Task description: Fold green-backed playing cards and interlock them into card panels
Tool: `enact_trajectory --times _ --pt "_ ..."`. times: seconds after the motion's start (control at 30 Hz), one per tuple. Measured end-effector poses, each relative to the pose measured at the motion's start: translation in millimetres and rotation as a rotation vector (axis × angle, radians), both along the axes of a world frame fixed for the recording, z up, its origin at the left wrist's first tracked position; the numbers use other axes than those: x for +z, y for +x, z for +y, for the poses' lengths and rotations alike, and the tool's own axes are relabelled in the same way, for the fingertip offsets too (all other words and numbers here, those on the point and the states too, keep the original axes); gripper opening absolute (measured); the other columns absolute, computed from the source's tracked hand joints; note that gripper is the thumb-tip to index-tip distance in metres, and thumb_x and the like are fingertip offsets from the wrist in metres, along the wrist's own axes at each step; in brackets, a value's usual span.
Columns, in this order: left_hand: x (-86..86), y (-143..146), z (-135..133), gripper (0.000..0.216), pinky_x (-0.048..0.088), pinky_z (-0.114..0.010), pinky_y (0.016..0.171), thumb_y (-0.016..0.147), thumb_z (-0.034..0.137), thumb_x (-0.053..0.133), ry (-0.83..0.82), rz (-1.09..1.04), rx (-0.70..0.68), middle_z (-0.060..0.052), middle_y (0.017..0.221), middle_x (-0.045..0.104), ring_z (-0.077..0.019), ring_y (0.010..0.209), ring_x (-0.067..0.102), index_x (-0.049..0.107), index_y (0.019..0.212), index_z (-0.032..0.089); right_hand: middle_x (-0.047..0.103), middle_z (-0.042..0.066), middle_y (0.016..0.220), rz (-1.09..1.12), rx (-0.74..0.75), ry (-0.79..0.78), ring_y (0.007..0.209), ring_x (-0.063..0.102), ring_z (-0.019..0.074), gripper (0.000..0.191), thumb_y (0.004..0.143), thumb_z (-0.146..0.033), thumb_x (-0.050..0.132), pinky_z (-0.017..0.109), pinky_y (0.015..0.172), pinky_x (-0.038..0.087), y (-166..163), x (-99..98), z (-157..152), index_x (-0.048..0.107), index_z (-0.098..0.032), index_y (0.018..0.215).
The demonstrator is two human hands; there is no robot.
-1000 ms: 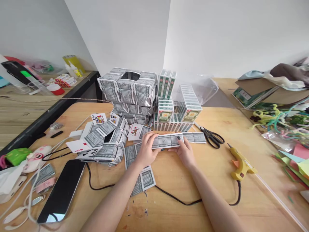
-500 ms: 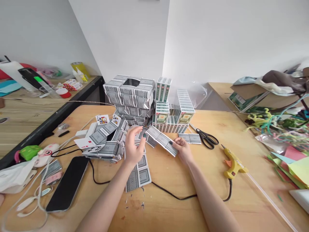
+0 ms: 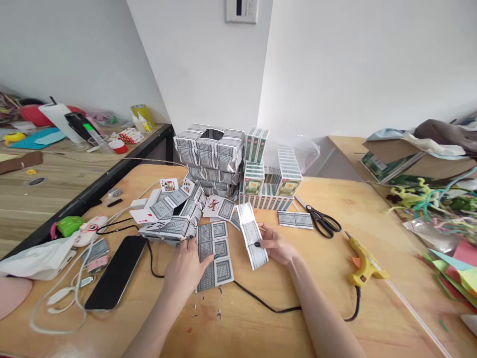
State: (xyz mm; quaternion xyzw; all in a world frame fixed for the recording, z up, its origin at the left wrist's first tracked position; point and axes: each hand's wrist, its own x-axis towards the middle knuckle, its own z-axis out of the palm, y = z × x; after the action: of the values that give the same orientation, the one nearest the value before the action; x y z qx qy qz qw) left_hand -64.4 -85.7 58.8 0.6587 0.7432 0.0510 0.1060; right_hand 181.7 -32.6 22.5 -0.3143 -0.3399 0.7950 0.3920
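My right hand grips a folded strip of joined playing cards, its thumb on the patterned face, held tilted above the table. My left hand lies with fingers apart at the left edge of a flat panel of joined cards, its thumb resting over the panel. Behind the left hand is a low hollow structure of folded cards with loose cards on top. Near the panel's far end lie a joker card and a face-down card. A joined card pair lies to the right.
Black-handled scissors and a yellow glue gun lie right, its black cable crossing the table. A tall card-built block and stacked card boxes stand behind. A phone and white cables lie left.
My left hand has let go of the card strip's area and moved down to the flat panel. My right hand has turned the strip more upright. The view has shifted slightly.
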Motion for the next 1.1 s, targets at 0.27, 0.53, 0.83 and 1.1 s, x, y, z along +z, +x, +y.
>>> enact_trajectory --times 0.27,0.53,0.83,1.1 --pt "-35.5 13.0 5.3 0.08 0.042 -0.044 0.089 0.061 0.021 0.067 0.116 -0.469 0.122 -0.019 0.119 0.05 -0.0311 0.11 0.05 0.026 0.129 0.009 0.06 -0.005 0.064 -0.058 -0.096 -0.077 0.051 0.055 0.0097 0.035 0.056 -0.028 0.078 0.023 0.052 0.048 -4.9 -8.3 0.0 0.058 -0.02 0.083" --pt "-0.7 11.9 17.9 0.045 0.046 -0.041 0.088 0.067 0.038 0.065 -0.047 -1.151 0.039 -0.01 0.106 0.065 -0.0259 0.1 0.059 0.055 0.104 0.014 0.06 -0.004 0.059 -0.159 -0.295 -0.024 0.044 0.055 0.0128 0.036 0.066 -0.04 0.069 0.026 0.044 0.047 -15.1 -11.0 1.1 0.055 -0.023 0.095" --pt "-22.3 53.1 72.0 0.045 0.048 -0.037 0.081 0.073 0.042 0.06 -0.116 -1.48 -0.059 -0.008 0.102 0.067 -0.025 0.097 0.061 0.056 0.11 0.017 0.068 0.001 0.086 -0.186 -0.483 0.096 0.079 0.063 0.0196 0.028 0.07 -0.038 0.065 0.029 0.07 0.049 -13.0 -16.9 5.4 0.057 -0.022 0.092" --pt "-46.9 45.8 80.5 0.041 0.046 -0.035 0.079 0.071 0.04 0.061 -0.089 -1.401 -0.078 -0.008 0.099 0.067 -0.0271 0.098 0.059 0.06 0.102 0.014 0.069 0.003 0.088 -0.24 -0.552 0.134 0.079 0.064 0.0232 0.028 0.069 -0.041 0.066 0.033 0.069 0.049 -5.0 -16.7 9.0 0.059 -0.022 0.089"
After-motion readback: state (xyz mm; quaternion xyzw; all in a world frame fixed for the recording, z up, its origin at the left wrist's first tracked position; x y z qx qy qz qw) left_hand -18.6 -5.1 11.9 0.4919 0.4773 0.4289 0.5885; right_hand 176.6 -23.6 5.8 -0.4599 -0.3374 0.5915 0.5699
